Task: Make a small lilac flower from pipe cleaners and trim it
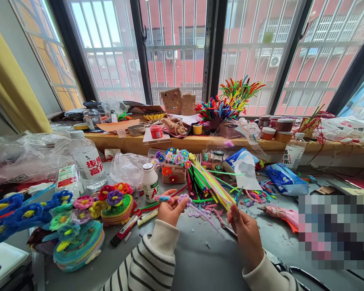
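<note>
My left hand point(171, 210) pinches a light purple pipe-cleaner flower point(185, 199) between thumb and fingers. Its loose purple stem point(204, 218) slants down to the right, and a blue and pink fuzzy piece point(164, 199) shows at the same fingers. Closed at the fingertips, my right hand point(245, 234) is just right of that stem; what it grips, if anything, I cannot make out. Beneath it lies a dark metal tool point(229, 231), partly hidden. Behind both hands fans a bundle of green and yellow pipe cleaners point(212, 184).
Left of my hands stand pipe-cleaner flowers on round bases point(79, 246), a white bottle point(151, 184) and a water bottle point(87, 161). A box of flowers point(173, 174) sits further back. To the right are a pink glue gun point(280, 214), a blue packet point(286, 178) and a pixelated patch.
</note>
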The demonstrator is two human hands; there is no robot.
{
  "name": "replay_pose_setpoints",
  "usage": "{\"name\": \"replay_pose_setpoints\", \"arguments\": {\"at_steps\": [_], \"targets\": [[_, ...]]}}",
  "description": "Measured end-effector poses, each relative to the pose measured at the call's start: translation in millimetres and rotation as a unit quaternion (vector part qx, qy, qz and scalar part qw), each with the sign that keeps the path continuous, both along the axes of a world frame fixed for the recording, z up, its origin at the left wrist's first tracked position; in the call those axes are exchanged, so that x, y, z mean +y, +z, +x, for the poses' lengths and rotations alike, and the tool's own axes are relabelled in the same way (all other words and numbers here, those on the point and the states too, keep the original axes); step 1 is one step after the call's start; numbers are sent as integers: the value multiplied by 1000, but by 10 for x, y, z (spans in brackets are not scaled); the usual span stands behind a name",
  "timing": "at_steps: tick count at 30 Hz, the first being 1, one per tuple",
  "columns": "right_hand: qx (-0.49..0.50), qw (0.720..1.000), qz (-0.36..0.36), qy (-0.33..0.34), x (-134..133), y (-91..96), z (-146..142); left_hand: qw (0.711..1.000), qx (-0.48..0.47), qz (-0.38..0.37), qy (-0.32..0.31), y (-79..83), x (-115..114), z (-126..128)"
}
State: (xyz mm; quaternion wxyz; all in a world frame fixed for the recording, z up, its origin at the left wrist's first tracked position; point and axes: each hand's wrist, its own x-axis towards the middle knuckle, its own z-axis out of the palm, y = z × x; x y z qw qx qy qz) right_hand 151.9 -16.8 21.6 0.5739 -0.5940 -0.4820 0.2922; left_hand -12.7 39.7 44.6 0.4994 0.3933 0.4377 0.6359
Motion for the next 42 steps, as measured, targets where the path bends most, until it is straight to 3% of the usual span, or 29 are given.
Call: {"name": "replay_pose_setpoints", "arguments": {"at_steps": [3, 10, 17, 22, 27, 31, 35, 42], "targets": [[-3, 1000, -3, 24, 19, -9, -3, 1000, 5, -9, 2, 5, 9, -12], [-219, 955, 20, 201, -20, -52, -142, 995, -44, -42, -82, 46, -62, 34], [-300, 923, 29, 239, -79, -48, -214, 995, -15, -24, -98, 86, -127, 62], [-258, 933, 46, 246, -78, -21, -227, 995, -11, -14, -103, 76, -136, 70], [-123, 975, 44, 182, -10, 2, -160, 981, 47, -27, -186, -1, -146, 93], [-57, 981, 28, 181, 16, -11, -127, 973, 83, -33, -213, -19, -156, 103], [-44, 979, 35, 196, 2, -3, -151, 969, 98, -32, -224, 5, -178, 111], [-53, 983, 29, 172, -5, 26, -162, 967, 45, -57, -244, -3, -205, 127]]}}
